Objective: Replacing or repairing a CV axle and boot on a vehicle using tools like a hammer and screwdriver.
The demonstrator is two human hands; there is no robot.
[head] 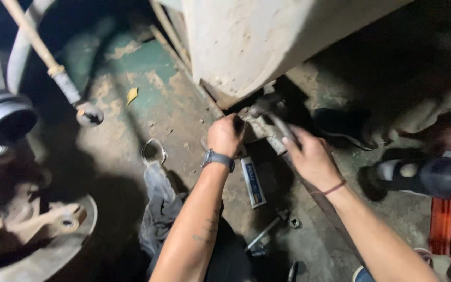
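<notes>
The metal part (261,121), grey, grimy and blurred, sits on the floor (147,104) under the edge of a pale tank (246,42). The left hand (225,136) is closed around its near end, seemingly to steady it, while the right hand (309,156) grips a tool (280,125) laid against it. A small box (252,183), ratchet (267,230) and rag (160,203) lie nearby.
</notes>
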